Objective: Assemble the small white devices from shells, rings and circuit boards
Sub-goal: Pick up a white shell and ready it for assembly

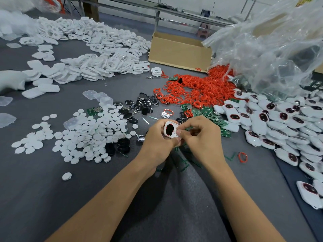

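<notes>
White plastic shell (174, 127) held above the grey table (87, 198) at centre of view, face towards the camera. Long axis lies roughly left to right, with its 1 dark oval opening at the left end. Left hand (157, 140) grips the shell from the left, fingers curled round it. Right hand (202, 135) pinches the right end (thumb tip on the face). Red rings (197, 88), green circuit boards (207, 111) and assembled devices (279, 119) lie beyond. Yellow label (304, 0) on the plastic bag (271, 49): unreadable.

Your grey counter (52, 198) carries white shells (97, 55), white discs (83, 137), red rings (195, 88), circuit boards (208, 112), finished devices (279, 123) and a cardboard box (180, 51).
</notes>
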Available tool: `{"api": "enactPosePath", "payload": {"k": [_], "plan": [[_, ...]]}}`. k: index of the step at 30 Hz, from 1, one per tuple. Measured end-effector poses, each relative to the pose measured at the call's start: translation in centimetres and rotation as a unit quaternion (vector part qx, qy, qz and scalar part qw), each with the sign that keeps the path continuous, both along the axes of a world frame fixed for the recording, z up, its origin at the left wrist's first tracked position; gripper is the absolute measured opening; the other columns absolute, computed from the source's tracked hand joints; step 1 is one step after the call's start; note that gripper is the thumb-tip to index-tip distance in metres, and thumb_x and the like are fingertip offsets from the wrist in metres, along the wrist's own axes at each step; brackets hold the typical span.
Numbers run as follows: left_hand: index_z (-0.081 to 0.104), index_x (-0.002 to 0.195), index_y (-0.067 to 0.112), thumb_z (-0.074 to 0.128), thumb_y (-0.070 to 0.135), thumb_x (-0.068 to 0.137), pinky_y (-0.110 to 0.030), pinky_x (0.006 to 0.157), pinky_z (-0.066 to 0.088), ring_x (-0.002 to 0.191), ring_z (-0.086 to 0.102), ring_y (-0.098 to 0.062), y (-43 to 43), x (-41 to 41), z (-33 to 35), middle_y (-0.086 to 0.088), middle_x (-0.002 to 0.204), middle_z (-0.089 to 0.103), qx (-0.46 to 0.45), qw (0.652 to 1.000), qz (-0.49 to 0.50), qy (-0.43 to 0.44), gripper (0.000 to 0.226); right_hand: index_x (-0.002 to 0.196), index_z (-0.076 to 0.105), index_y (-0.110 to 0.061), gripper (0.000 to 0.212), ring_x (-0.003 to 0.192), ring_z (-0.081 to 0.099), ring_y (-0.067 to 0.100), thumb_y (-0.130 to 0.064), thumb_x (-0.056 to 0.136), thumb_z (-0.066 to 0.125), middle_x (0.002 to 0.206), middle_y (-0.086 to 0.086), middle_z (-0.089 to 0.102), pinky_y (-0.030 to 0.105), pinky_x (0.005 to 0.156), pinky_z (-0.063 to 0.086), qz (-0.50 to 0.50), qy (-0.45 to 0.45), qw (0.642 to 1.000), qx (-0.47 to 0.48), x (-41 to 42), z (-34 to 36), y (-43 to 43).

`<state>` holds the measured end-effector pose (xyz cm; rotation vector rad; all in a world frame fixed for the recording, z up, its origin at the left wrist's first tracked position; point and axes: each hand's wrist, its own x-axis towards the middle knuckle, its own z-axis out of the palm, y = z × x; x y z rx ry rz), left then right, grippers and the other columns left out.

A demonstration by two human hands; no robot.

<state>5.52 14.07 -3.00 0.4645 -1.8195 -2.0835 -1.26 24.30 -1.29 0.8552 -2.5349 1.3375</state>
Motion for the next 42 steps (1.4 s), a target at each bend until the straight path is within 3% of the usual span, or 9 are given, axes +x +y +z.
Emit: {"api": "enactPosePath", "payload": {"k": [3,12,15,25,29,32,37,40,42], "plan": [[0.064,0.107,0.007,0.066,-0.016,0.078,-0.023,0.073,0.056,0.081,0.061,-0.013,-0.10,0.01,-0.04,-0.011,0.096,0.069,-0.006,1.000,0.000,-0.001,0.037,0.071,0.075,-0.016,0.012,0.073,0.062,0.016,-0.005,0.069,0.078,0.092,-0.004,0.066,0.035,0.071,0.050,-0.001,0.052,0.998,0.031,0.29,-0.13,-0.18],[0.066,0.089,0.014,0.052,-0.019,0.084,-0.021,0.064,0.058,0.075,0.067,-0.012,-0.29,-0.10,0.28,-0.004,0.080,0.067,0.097,0.995,0.003,0.003,0.036,0.077,0.077,-0.012,0.011,0.083,0.068,0.023,-0.003,0.072,0.075,0.098,0.002,0.071,0.041,0.073,0.054,0.042,0.099,0.993,0.056,0.14,-0.30,-0.13],[0.068,0.087,0.015,0.052,-0.014,0.087,-0.024,0.069,0.059,0.081,0.067,-0.018,-0.45,-0.24,0.35,-0.004,0.082,0.068,0.125,0.992,0.006,0.003,0.033,0.079,0.077,-0.012,0.009,0.084,0.069,0.023,-0.006,0.073,0.075,0.099,0.002,0.072,0.041,0.073,0.054,0.045,0.114,0.991,0.054,0.25,-0.35,-0.15],[0.069,0.084,0.015,0.051,-0.013,0.088,-0.020,0.061,0.056,0.072,0.069,-0.014,-0.09,-0.12,0.37,-0.005,0.076,0.070,0.090,0.995,0.033,0.015,0.033,0.075,0.077,-0.011,0.009,0.076,0.067,0.019,-0.003,0.072,0.074,0.092,0.001,0.072,0.031,0.072,0.050,0.051,0.111,0.992,0.040,0.47,-0.20,-0.03],[0.068,0.085,0.014,0.055,-0.011,0.087,-0.022,0.062,0.057,0.077,0.071,-0.019,-0.07,-0.12,0.20,-0.010,0.083,0.070,0.073,0.996,0.043,0.016,0.028,0.073,0.072,-0.018,0.018,0.060,0.062,0.006,0.000,0.070,0.071,0.080,-0.009,0.070,0.024,0.059,0.050,0.038,0.010,0.999,-0.016,0.56,0.01,-0.01],[0.067,0.090,0.008,0.052,-0.013,0.087,-0.025,0.064,0.059,0.080,0.072,-0.024,-0.05,-0.19,0.19,-0.015,0.088,0.070,0.077,0.996,0.039,0.024,0.026,0.083,0.060,-0.023,0.025,0.052,0.058,0.005,-0.005,0.073,0.075,0.084,-0.008,0.069,0.030,0.058,0.053,0.033,-0.093,0.992,-0.073,0.37,0.20,0.23],[0.065,0.095,0.007,0.049,-0.013,0.091,-0.026,0.064,0.060,0.078,0.071,-0.019,0.16,-0.14,0.26,-0.016,0.090,0.068,0.027,0.998,0.020,0.045,0.026,0.107,0.064,-0.013,0.023,0.071,0.058,0.024,-0.001,0.088,0.061,0.085,0.022,0.069,0.049,0.074,0.051,0.096,-0.262,0.958,-0.071,0.06,-0.04,0.32],[0.064,0.101,0.001,0.047,-0.013,0.093,-0.029,0.067,0.061,0.085,0.072,-0.026,0.20,0.06,0.34,-0.020,0.096,0.068,0.024,0.998,0.009,0.056,0.024,0.109,0.067,-0.009,0.024,0.069,0.054,0.026,0.001,0.090,0.056,0.080,0.036,0.061,0.033,0.062,0.049,0.115,-0.279,0.949,-0.089,0.12,0.11,0.31],[0.063,0.105,-0.001,0.045,-0.013,0.094,-0.026,0.068,0.060,0.086,0.072,-0.024,0.25,0.15,0.42,-0.019,0.096,0.068,0.023,0.998,0.002,0.060,0.024,0.106,0.070,-0.010,0.024,0.064,0.051,0.024,0.002,0.089,0.058,0.059,0.023,0.054,0.028,0.056,0.048,0.104,-0.277,0.949,-0.106,-0.05,0.20,0.43]]}}
